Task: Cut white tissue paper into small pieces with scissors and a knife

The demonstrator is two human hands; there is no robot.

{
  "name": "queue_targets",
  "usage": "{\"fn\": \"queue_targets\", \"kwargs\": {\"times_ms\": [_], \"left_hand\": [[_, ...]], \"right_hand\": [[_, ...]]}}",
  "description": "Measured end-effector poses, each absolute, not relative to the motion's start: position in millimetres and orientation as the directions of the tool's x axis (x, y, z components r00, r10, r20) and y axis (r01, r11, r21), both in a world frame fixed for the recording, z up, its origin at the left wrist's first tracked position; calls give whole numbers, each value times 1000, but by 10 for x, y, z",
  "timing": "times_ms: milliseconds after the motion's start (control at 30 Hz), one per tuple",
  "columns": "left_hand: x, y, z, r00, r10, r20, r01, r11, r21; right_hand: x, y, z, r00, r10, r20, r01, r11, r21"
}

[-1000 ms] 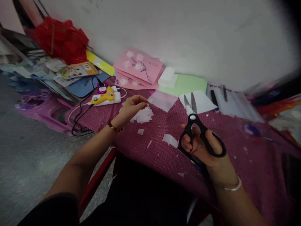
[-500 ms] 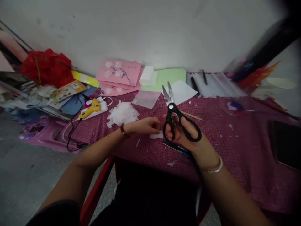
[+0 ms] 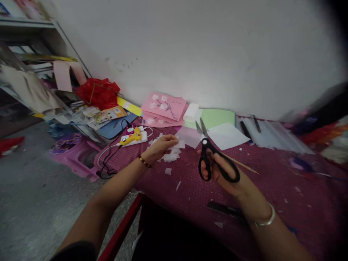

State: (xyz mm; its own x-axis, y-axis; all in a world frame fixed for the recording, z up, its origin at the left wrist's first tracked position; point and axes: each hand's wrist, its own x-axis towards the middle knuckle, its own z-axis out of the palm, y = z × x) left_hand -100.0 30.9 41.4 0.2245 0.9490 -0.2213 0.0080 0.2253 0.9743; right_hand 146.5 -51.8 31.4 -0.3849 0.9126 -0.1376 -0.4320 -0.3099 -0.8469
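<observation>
My right hand (image 3: pixel 221 172) grips black-handled scissors (image 3: pixel 210 156) with the blades slightly apart and pointing away from me, above the red checked tablecloth (image 3: pixel 272 188). My left hand (image 3: pixel 160 146) pinches a small white paper piece (image 3: pixel 179 144) over a pile of white paper scraps (image 3: pixel 170 154) on the cloth. The two hands are a short way apart, the scraps lying left of the scissors.
A yellow glue gun (image 3: pixel 132 137) with black cable lies at the cloth's left end. Pink flower cards (image 3: pixel 164 106), green paper (image 3: pixel 216 117), white sheets (image 3: pixel 225 135), a thin wooden stick (image 3: pixel 241 165) and a dark pen (image 3: pixel 223 208) lie around. Cluttered shelf and red bag (image 3: pixel 98 92) at left.
My left hand picked up a white piece near the scissors and carried it back left to the scrap pile. The right hand kept hold of the scissors. The view swung left.
</observation>
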Motion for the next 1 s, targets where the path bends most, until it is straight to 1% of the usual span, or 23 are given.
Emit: {"fn": "queue_targets", "kwargs": {"times_ms": [33,100,167,233,300,367,467,500,533,600,667,700,733,800,867,900,967,1000], "left_hand": [[-1053,319,408,207,957,-201,15,203,979],[-1136,318,389,212,962,-170,33,167,985],[-1186,287,363,286,948,-141,48,132,990],[-1219,246,333,391,914,-107,74,85,994],[-1249,234,309,449,892,-52,111,2,994],[-1281,277,307,423,904,67,175,-154,972],[-1318,432,382,304,900,313,282,-399,873],[-1324,493,424,279,892,355,296,-432,852],[-1324,550,467,268,895,357,283,-427,859],[-1303,642,537,289,919,267,172,-324,930],[-1258,700,551,327,933,151,-29,-149,988],[-1230,718,532,337,936,103,-144,-56,988],[-1201,732,499,328,943,59,-257,29,966],[-1153,746,405,326,943,-67,-433,211,876],[-1131,747,309,384,903,-192,-521,384,762],[-1131,742,269,430,874,-225,-538,448,713],[-1140,724,208,511,834,-209,-554,505,661],[-1143,713,185,521,836,-172,-565,490,664]], "right_hand": [[1352,-547,267,-361,918,-162,-398,-309,-864],[1128,-546,195,-244,950,-197,-352,-276,-894],[929,-480,168,-143,969,-203,-361,-242,-901],[771,-391,177,-123,973,-197,-411,-230,-882],[659,-323,191,-147,970,-191,-450,-238,-861],[590,-296,184,-174,964,-199,-447,-258,-857],[557,-308,119,-172,958,-228,-405,-280,-870],[559,-317,89,-162,957,-239,-397,-285,-872],[566,-326,59,-150,957,-248,-393,-288,-873],[585,-343,3,-124,960,-253,-395,-281,-875],[607,-362,-40,-111,964,-240,-398,-264,-879],[618,-373,-57,-113,966,-232,-397,-258,-881],[628,-384,-69,-120,967,-224,-395,-253,-883],[647,-407,-83,-136,968,-213,-388,-250,-887],[660,-427,-84,-152,966,-208,-386,-251,-887],[664,-435,-82,-156,966,-207,-387,-253,-887],[673,-444,-78,-160,964,-213,-382,-259,-887],[679,-445,-78,-157,963,-218,-375,-262,-889]]}}
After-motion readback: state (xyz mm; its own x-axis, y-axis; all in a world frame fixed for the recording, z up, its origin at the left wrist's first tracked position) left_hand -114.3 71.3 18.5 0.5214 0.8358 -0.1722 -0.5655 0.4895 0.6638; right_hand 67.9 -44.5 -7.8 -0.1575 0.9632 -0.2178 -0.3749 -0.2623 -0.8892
